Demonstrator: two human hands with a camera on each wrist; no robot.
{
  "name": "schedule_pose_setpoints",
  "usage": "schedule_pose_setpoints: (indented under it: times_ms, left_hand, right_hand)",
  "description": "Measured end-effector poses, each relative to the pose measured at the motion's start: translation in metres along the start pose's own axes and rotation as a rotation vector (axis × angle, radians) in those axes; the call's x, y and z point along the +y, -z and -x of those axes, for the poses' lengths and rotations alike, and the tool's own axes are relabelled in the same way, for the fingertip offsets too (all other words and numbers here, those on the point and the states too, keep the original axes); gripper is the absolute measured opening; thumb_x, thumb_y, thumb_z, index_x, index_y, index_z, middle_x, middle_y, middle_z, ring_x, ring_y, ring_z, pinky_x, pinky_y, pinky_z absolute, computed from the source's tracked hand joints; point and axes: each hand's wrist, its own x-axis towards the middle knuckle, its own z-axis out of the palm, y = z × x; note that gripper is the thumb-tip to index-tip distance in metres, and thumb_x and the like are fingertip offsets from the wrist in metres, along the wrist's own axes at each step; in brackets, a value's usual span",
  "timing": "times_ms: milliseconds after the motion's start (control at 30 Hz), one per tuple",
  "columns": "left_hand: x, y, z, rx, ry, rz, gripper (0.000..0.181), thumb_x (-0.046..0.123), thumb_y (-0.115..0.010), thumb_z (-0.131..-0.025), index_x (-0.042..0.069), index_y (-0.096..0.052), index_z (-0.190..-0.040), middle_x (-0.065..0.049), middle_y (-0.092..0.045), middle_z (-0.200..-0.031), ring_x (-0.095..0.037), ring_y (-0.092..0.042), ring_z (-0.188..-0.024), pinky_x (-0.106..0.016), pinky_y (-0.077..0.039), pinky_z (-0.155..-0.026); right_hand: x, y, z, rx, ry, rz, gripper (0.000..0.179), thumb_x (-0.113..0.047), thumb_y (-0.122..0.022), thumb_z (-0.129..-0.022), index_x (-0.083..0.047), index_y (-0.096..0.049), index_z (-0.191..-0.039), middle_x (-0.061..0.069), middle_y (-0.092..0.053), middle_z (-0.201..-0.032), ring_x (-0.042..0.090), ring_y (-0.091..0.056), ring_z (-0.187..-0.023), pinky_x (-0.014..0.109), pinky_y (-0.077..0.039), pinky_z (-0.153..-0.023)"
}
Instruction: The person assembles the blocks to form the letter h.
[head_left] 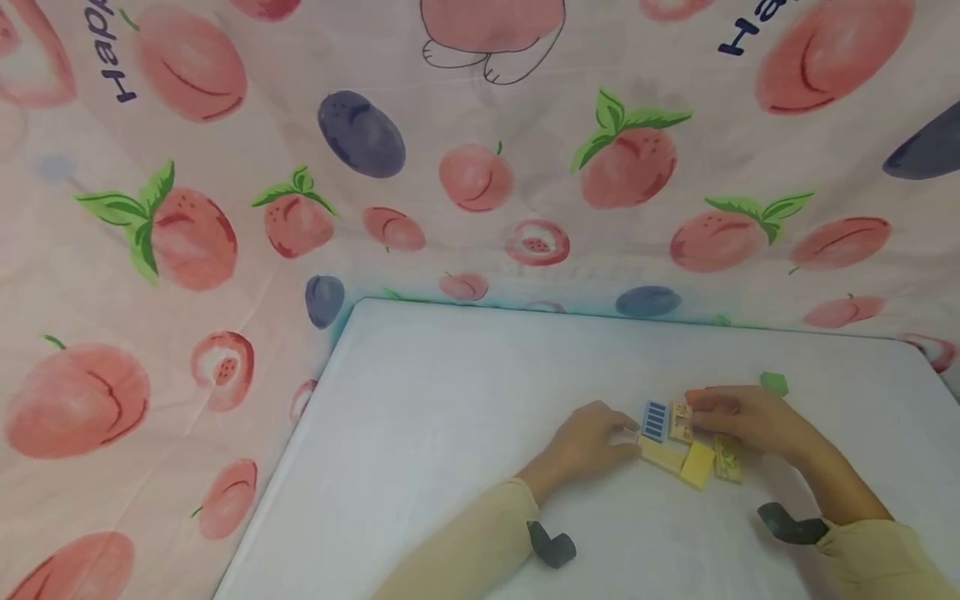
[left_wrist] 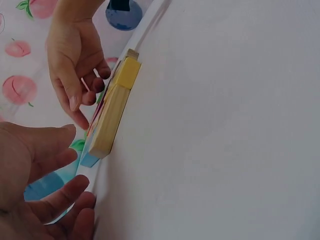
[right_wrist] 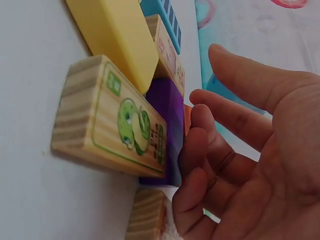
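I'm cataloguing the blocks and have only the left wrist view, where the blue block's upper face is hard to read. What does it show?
Observer: The blue block has dark blue bars across its upper face.
Operator: Is anything printed on the wooden block just to the right of the yellow block?
Observer: Yes, the right wrist view shows a green snake-like figure on it.
Operator: Any block past the right hand?
Observer: A green block shows just beyond it in the head view.

Both hands [head_left: 588,442] flank blocks [head_left: 698,465], perhaps touching some.
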Motion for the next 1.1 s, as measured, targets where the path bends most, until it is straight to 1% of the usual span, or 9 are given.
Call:
schedule_pose_setpoints:
  times_ms: [100, 167, 233, 333, 567, 700, 900, 1000, 1100]
  left_hand:
    - [0.003, -0.005, -0.004, 0.004, 0.017, -0.017, 0.032, 0.047, -0.07, -0.094, 0.037, -0.071, -0.125, 0.017, -0.065, -0.11, 0.002, -0.059, -0.103, -0.019, -0.049, -0.093]
    - [0.004, -0.008, -0.006, 0.007, 0.014, -0.034, 0.031, 0.046, -0.071, -0.094, 0.038, -0.071, -0.123, 0.017, -0.065, -0.107, 0.002, -0.057, -0.098, -0.018, -0.048, -0.09]
    - [0.005, -0.01, -0.006, 0.013, 0.004, -0.05, 0.03, 0.045, -0.071, -0.093, 0.038, -0.072, -0.123, 0.017, -0.064, -0.106, 0.001, -0.055, -0.095, -0.017, -0.047, -0.087]
    - [0.008, -0.013, -0.006, 0.028, -0.001, -0.075, 0.03, 0.045, -0.071, -0.093, 0.038, -0.072, -0.122, 0.016, -0.062, -0.103, 0.001, -0.052, -0.091, -0.017, -0.045, -0.083]
    - [0.013, -0.015, -0.005, 0.037, 0.072, -0.115, 0.033, 0.048, -0.07, -0.093, 0.039, -0.07, -0.125, 0.013, -0.054, -0.098, -0.002, -0.045, -0.086, -0.018, -0.041, -0.073]
    - [0.015, -0.014, -0.003, 0.031, 0.088, -0.133, 0.034, 0.048, -0.07, -0.093, 0.04, -0.071, -0.126, 0.013, -0.053, -0.098, -0.003, -0.043, -0.085, -0.018, -0.038, -0.07]
    - [0.018, -0.009, -0.001, 0.036, 0.085, -0.141, 0.032, 0.047, -0.071, -0.093, 0.039, -0.072, -0.124, 0.013, -0.054, -0.097, -0.002, -0.042, -0.084, -0.016, -0.036, -0.069]
    - [0.019, -0.008, 0.0, 0.042, 0.091, -0.123, 0.03, 0.046, -0.073, -0.092, 0.037, -0.073, -0.12, 0.014, -0.054, -0.094, -0.002, -0.043, -0.084, -0.016, -0.038, -0.071]
    - [0.019, -0.007, 0.0, 0.049, 0.099, -0.084, 0.026, 0.044, -0.076, -0.089, 0.034, -0.074, -0.113, 0.015, -0.055, -0.093, -0.001, -0.046, -0.085, -0.017, -0.041, -0.077]
  right_hand:
    - [0.0, -0.002, -0.003, -0.024, -0.024, -0.011, 0.066, -0.052, -0.07, -0.093, -0.005, -0.062, -0.139, 0.016, -0.07, -0.128, 0.022, -0.062, -0.102, 0.035, -0.051, -0.08]
    - [0.0, -0.003, -0.005, -0.032, -0.044, -0.013, 0.069, -0.053, -0.071, -0.092, -0.005, -0.061, -0.139, 0.016, -0.07, -0.126, 0.021, -0.06, -0.099, 0.033, -0.049, -0.079]
    - [0.0, -0.004, -0.007, -0.028, -0.045, -0.005, 0.07, -0.053, -0.071, -0.091, -0.004, -0.061, -0.139, 0.016, -0.07, -0.125, 0.021, -0.058, -0.096, 0.032, -0.047, -0.077]
    - [-0.002, -0.005, -0.008, -0.021, -0.039, 0.001, 0.07, -0.053, -0.072, -0.09, -0.003, -0.062, -0.138, 0.017, -0.069, -0.123, 0.022, -0.057, -0.095, 0.035, -0.047, -0.077]
    - [-0.004, -0.006, -0.014, -0.021, -0.015, 0.005, 0.06, -0.049, -0.075, -0.09, -0.006, -0.066, -0.131, 0.018, -0.068, -0.123, 0.025, -0.06, -0.099, 0.041, -0.049, -0.08]
    - [-0.005, -0.008, -0.016, -0.02, -0.022, 0.005, 0.057, -0.047, -0.076, -0.089, -0.006, -0.067, -0.128, 0.017, -0.069, -0.122, 0.026, -0.06, -0.099, 0.042, -0.049, -0.08]
    - [-0.003, -0.011, -0.017, 0.001, -0.052, 0.024, 0.059, -0.051, -0.077, -0.087, -0.006, -0.068, -0.125, 0.014, -0.069, -0.112, 0.024, -0.058, -0.092, 0.037, -0.046, -0.074]
    - [-0.003, -0.011, -0.017, 0.018, -0.073, 0.04, 0.063, -0.053, -0.077, -0.087, -0.004, -0.068, -0.125, 0.015, -0.068, -0.109, 0.026, -0.059, -0.092, 0.04, -0.048, -0.074]
    - [-0.004, -0.012, -0.017, 0.027, -0.094, 0.049, 0.065, -0.053, -0.076, -0.087, -0.002, -0.067, -0.126, 0.016, -0.068, -0.107, 0.029, -0.059, -0.093, 0.043, -0.049, -0.074]
